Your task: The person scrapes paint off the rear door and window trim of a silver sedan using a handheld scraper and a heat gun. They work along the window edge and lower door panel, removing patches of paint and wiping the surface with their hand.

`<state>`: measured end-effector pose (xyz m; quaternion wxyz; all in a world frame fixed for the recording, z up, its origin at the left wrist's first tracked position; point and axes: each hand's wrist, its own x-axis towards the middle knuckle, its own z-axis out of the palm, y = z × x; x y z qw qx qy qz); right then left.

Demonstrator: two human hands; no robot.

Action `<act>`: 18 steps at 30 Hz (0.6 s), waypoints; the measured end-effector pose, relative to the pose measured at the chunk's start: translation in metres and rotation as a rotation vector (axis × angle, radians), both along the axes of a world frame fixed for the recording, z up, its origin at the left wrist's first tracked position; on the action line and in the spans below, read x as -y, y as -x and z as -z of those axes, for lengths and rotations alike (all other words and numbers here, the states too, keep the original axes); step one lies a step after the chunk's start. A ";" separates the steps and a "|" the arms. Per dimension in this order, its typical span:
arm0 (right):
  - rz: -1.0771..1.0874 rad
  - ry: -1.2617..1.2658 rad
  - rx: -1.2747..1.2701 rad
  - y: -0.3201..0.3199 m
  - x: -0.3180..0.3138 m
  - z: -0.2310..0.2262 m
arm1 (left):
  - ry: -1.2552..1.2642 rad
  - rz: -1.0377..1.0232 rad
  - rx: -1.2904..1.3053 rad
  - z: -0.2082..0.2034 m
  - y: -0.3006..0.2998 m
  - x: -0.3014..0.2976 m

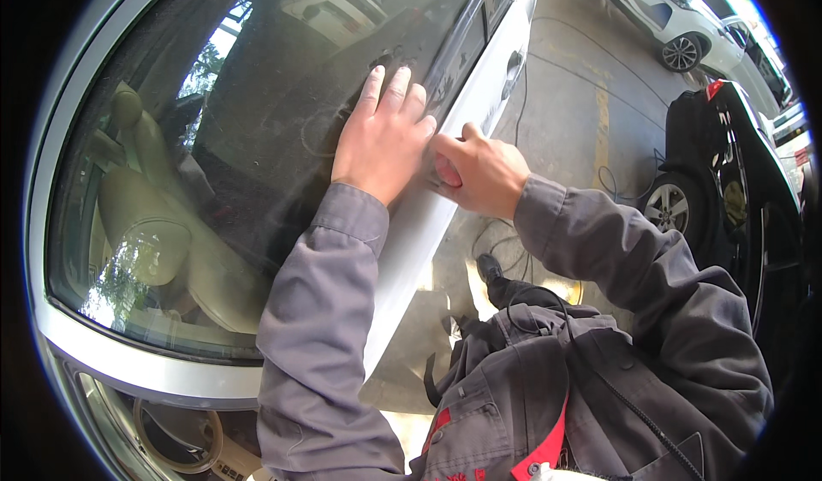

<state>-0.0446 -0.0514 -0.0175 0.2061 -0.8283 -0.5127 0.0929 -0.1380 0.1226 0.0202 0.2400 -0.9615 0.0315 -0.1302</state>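
A silver-white car (411, 262) with a large dark glass panel (265, 121) fills the left side. My left hand (383, 138) lies palm down near the right edge of that glass, fingers stretched out and holding nothing. Just right of it, my right hand (485, 168) is closed in a fist over the pale body strip along the glass, its thumb side close to my left hand. A pinkish-red patch shows inside the curled fingers; whether it is a held thing or skin, I cannot tell. Smudges and dust mark the glass by my left fingertips.
Pale seats (154, 233) show through the glass, and a steering wheel (178, 434) at the lower left. A black car (728, 155) stands at the right, a white car (668, 14) farther back. Thin dark cables (599, 83) run over the grey floor (569, 104).
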 end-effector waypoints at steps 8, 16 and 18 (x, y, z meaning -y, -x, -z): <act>0.127 0.063 0.036 -0.063 -0.006 -0.009 | 0.007 -0.002 -0.002 -0.002 0.001 0.001; 0.184 0.044 0.081 -0.087 -0.007 0.005 | 0.014 0.021 0.016 -0.002 0.001 -0.001; 0.080 0.004 0.030 -0.066 -0.006 0.009 | 0.004 0.020 0.021 -0.001 0.002 -0.004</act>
